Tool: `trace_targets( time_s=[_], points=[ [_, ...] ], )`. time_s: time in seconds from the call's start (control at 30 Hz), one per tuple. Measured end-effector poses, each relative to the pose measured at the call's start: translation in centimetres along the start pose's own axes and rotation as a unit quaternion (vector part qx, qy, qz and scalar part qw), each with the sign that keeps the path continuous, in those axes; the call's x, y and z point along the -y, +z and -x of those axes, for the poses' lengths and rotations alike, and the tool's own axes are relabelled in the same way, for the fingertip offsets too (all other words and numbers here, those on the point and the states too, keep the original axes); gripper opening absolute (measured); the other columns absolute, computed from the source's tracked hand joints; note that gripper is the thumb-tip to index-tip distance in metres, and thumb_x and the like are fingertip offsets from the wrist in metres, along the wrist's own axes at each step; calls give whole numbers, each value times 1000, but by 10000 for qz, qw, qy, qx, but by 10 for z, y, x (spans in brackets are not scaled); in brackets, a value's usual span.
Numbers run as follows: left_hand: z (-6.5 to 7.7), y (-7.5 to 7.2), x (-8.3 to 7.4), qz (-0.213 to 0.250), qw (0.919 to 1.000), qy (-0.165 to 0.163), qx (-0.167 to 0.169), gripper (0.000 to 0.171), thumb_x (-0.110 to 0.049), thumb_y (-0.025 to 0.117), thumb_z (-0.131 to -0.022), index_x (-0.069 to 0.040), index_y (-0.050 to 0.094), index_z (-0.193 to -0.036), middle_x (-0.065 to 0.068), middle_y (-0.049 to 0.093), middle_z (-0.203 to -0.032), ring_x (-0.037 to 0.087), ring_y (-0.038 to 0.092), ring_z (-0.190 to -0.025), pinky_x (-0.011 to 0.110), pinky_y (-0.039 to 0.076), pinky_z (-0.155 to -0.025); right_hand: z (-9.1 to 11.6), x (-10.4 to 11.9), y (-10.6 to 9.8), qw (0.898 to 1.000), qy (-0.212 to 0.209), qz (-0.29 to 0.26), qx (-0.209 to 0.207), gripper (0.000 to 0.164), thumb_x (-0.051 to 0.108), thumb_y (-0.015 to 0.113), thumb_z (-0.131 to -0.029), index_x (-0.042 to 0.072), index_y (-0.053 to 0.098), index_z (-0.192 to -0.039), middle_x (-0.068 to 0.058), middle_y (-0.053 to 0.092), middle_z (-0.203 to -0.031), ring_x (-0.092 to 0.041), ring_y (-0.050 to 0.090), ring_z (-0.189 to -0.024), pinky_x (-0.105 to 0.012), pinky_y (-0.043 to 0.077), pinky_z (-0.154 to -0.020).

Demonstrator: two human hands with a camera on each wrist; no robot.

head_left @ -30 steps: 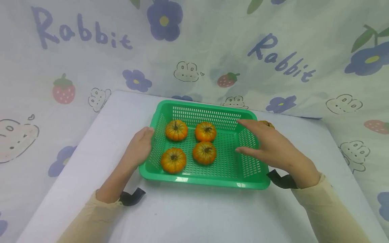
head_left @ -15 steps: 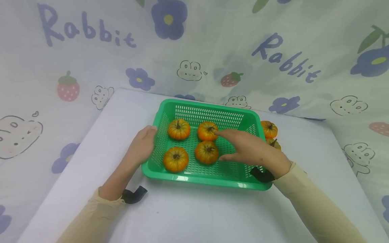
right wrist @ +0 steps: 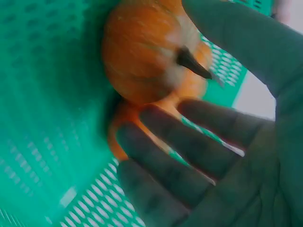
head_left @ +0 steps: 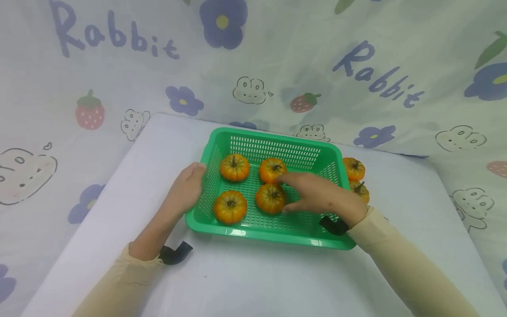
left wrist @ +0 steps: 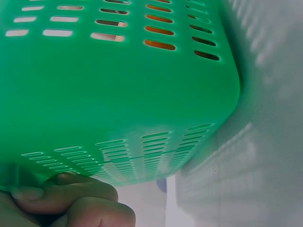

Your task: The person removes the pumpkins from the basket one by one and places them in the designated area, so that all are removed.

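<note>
A green slotted plastic basket point(head_left: 273, 237) holds several small orange pumpkins, each with a dark stem. My left hand point(head_left: 185, 189) grips the basket's left rim; in the left wrist view its curled fingers point(left wrist: 80, 196) lie against the green wall. Inside the basket, my right hand point(head_left: 317, 196) reaches to the right-middle pumpkin point(head_left: 270, 199), thumb and fingers spread apart around its right side. The right wrist view shows that pumpkin point(right wrist: 139, 52) between thumb and extended fingers point(right wrist: 199, 142). Behind it, the back pumpkin point(head_left: 271, 168) is partly covered by the fingertips. Two others, back-left point(head_left: 234, 169) and front-left point(head_left: 230, 207), sit untouched.
Outside the basket's right wall, two more pumpkins stand on the white table: one farther back point(head_left: 354, 169) and one nearer point(head_left: 359, 191), partly hidden by the rim. A printed cloth point(head_left: 253, 57) hangs behind the table point(head_left: 253, 277).
My right hand has moved left and down from the basket's right rim to the right-middle pumpkin, uncovering the two pumpkins outside. My left hand stays on the left rim.
</note>
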State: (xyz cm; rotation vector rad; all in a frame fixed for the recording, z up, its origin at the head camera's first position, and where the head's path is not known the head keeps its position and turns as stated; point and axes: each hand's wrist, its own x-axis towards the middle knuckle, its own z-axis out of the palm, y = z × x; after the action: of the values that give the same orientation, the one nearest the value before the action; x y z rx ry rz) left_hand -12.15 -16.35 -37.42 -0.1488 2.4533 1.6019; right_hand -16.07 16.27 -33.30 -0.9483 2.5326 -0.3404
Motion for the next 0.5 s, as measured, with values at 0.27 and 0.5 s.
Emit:
trace_targets(
  time_s=[0.27, 0.5],
  points=[
    [1, 0, 0, -5, 10000, 21, 7, 55, -44, 23, -114, 1, 51, -131, 20, 59, -102, 28, 62, -82, 38, 59, -69, -6, -3, 6, 9997, 132, -79, 173, 77, 34, 87, -89, 9, 52, -152, -8, 55, -152, -29, 54, -136, -49, 45, -113],
    [0, 0, 0, -15, 10000, 45, 17, 57, -44, 23, -114, 1, 52, -133, 20, 59, -101, 28, 62, -81, 38, 58, -68, -9, -7, 10, 9991, 262, -127, 318, 78, 36, 86, -90, 9, 49, -154, -10, 58, -148, -30, 57, -133, -52, 46, -111]
  ],
)
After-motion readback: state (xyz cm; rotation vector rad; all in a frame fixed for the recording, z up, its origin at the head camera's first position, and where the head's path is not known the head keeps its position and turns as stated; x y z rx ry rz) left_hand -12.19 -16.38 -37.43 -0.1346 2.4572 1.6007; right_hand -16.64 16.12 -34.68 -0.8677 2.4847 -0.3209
